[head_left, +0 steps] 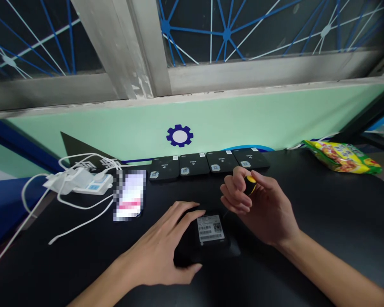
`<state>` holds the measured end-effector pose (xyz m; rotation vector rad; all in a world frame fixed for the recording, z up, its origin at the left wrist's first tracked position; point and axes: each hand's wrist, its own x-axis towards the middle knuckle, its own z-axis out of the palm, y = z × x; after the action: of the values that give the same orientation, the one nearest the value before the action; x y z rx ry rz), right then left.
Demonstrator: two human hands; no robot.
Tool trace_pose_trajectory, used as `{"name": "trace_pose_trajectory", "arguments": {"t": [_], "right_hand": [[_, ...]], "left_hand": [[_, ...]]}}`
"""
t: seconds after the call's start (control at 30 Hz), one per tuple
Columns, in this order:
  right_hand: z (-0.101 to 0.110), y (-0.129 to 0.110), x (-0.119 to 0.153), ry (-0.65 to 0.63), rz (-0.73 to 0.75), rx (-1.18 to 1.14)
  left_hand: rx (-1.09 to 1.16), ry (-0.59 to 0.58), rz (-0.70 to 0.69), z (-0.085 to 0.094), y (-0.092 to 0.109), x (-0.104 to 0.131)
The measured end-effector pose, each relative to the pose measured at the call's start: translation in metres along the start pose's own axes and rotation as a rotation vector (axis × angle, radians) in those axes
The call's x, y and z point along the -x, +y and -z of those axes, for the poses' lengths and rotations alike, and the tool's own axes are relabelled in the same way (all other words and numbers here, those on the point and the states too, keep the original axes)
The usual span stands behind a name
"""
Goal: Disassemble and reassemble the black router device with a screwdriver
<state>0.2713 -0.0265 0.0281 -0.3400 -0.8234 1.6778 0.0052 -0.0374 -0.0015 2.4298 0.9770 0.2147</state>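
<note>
A black box-like device (232,248) with a white printed label (210,228) lies on the black table. My left hand (166,245) rests around its left side, the fingers and thumb spread apart along its edges. Above the device's right side, my right hand (259,204) is closed around a screwdriver (251,184) with a yellow and black handle. The thin shaft points down and left toward the device's upper right corner; whether its tip touches is too dark to tell.
Several flat black boxes (165,169) stand in a row by the green wall. A phone (130,196) and a white power strip (97,184) with tangled cables lie at the left. A yellow-green snack bag (345,157) lies at the back right.
</note>
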Motion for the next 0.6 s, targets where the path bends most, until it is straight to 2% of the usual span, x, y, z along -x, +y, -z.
{"name": "trace_pose_trajectory", "arguments": {"t": [0.27,0.6], "right_hand": [[0.002,0.001,0.003,0.004,0.020,0.062],[0.006,0.011,0.004,-0.038,-0.038,0.145]], "left_hand": [[0.006,0.033,-0.032,0.000,-0.003,0.000],[0.023,0.026,-0.037,0.002,0.001,-0.002]]}}
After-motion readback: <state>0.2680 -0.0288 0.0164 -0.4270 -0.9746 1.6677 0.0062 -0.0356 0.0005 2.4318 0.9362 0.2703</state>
